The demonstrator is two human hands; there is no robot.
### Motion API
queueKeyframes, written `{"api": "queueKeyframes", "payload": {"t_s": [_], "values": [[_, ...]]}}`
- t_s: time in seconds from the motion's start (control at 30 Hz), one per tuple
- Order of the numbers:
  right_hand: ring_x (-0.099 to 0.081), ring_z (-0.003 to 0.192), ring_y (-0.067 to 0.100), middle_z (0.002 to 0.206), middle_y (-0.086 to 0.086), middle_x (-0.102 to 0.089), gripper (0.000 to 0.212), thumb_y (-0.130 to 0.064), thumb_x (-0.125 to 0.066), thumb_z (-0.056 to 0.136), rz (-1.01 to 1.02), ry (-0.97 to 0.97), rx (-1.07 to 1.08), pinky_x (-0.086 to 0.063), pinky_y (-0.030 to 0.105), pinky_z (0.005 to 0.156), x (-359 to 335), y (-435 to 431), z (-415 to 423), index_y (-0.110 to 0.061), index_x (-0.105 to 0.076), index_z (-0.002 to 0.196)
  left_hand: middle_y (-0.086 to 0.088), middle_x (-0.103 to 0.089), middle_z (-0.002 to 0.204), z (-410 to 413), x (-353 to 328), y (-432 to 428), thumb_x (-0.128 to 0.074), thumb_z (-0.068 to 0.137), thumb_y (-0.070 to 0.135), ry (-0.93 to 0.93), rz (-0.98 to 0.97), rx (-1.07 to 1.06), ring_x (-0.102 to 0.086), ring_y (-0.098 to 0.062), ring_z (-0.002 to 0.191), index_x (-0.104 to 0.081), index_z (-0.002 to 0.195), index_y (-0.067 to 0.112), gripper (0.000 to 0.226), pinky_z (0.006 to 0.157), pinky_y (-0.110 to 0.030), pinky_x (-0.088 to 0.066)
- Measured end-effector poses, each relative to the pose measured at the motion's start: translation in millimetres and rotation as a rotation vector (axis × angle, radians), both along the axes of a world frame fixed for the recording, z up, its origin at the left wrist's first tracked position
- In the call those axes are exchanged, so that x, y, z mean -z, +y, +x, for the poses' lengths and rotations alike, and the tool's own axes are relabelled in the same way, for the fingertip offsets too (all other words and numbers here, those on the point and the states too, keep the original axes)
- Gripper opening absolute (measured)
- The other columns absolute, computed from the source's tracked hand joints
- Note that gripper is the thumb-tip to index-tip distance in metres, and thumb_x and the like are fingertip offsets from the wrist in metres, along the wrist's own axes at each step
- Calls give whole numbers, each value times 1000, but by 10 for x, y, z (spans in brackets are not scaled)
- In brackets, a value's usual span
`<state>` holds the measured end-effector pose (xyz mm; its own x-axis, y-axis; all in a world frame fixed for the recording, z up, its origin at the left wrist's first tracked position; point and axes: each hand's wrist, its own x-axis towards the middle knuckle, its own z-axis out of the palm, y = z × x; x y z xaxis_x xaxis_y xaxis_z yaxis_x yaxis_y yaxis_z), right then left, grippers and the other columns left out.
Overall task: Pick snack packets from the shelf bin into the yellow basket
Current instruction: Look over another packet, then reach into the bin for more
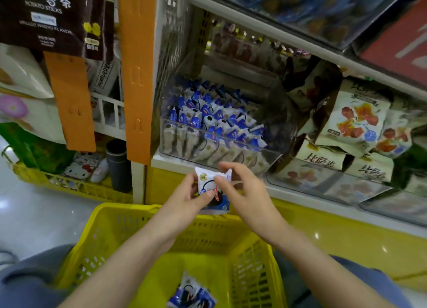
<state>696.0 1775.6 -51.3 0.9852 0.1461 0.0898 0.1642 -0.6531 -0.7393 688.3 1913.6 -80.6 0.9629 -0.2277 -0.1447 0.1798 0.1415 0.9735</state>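
Fingertips of the left hand (182, 201) and right hand (245, 192) pinched one snack packet (209, 180), left thumb across its front, right fingers nipping its top corner. It hung above the yellow basket's (111, 217) far rim, below the shelf bin (184, 143). More packets (191, 294) lay inside the basket.

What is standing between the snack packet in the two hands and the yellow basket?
Nothing visible. The left hand and right hand pinch the snack packet just above the far rim of the yellow basket, whose top is open. A few packets lie on its floor.
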Motion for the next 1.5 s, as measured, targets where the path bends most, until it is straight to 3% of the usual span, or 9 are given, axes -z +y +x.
{"api": "queueKeyframes", "payload": {"t_s": [0.17, 0.37, 0.5, 0.83, 1.07, 1.2, 1.33, 1.43, 1.5], "values": [[-61, 72, 13, 92, 12, -66, 14, -8, -63, 85, 398, 243, 105, -51, 18, 64, 32, -65, 6, -6, -62, 99, 2, -67, 106, -3, 38, -54, -55, 91, 13, -11, 31, 0, -64, -3, 95, -54, 114, 20, 24, 71, -9, -49], [-58, 70, 14, 83, 7, -63, 10, -6, -65, 83, 454, 315, 92, -49, 21, 64, 119, -73, -3, -11, -59, 88, -14, -65, 99, 8, 65, -73, -51, 93, 19, -125, 199, -53, -62, -23, 96, -58, 99, 9, 14, 86, -42, -48], [-58, 71, 10, 80, 3, -64, 12, -3, -64, 83, 500, 323, 94, -49, 17, 66, 179, -74, 1, -14, -59, 85, -11, -66, 90, 26, 82, -73, -50, 94, 13, -136, 210, -41, -61, -6, 77, -58, 96, 7, 11, 67, -21, -48], [-61, 70, 10, 76, 3, -69, 5, -15, -72, 78, 355, 249, 87, -50, 26, 66, 241, -48, 14, -17, -68, 81, -3, -65, 74, 28, 138, -89, -48, 95, 13, -124, 205, -98, -63, 0, 63, -56, 91, 3, 13, 52, -14, -46], [-57, 74, 3, 76, -15, -59, 4, -26, -67, 82, -160, -158, -4, -44, 17, 64, 213, -53, -32, -23, -69, 82, -7, -66, 82, 20, 157, -84, -47, 96, 23, 31, 125, -86, -67, -12, 75, -55, 85, 14, 17, 57, -18, -50], [-60, 70, 2, 70, -12, -62, 15, -18, -63, 86, 102, -52, 128, -50, 19, 67, 216, -94, 21, -26, -60, 73, -4, -67, 97, 22, 154, -61, -58, 87, 35, 128, 159, -32, -68, -13, 83, -53, 106, 17, 27, 70, -28, -55], [-65, 78, 17, 90, 13, -65, 12, -12, -52, 93, 517, 145, 323, -57, 22, 62, 179, -169, 84, -15, -54, 81, -8, -67, 98, 52, 157, -67, -68, 81, 14, 152, 53, -145, -68, -12, 74, -48, 113, 15, 37, 66, -25, -56], [-65, 76, 13, 89, 17, -60, 11, -10, -47, 95, 783, 328, 312, -57, 19, 65, 184, -169, 62, -7, -50, 85, -6, -68, 95, 96, 153, -49, -60, 87, 13, 54, -5, -276, -66, -10, 77, -56, 102, 16, 16, 67, -18, -55], [-64, 71, 11, 86, 17, -59, 8, -9, -46, 96, 741, 413, 243, -57, 20, 64, 203, -149, 34, -5, -48, 89, -5, -69, 93, 122, 145, -37, -55, 91, 14, -18, -1, -339, -63, -10, 81, -61, 92, 16, 7, 71, -19, -54]]}}
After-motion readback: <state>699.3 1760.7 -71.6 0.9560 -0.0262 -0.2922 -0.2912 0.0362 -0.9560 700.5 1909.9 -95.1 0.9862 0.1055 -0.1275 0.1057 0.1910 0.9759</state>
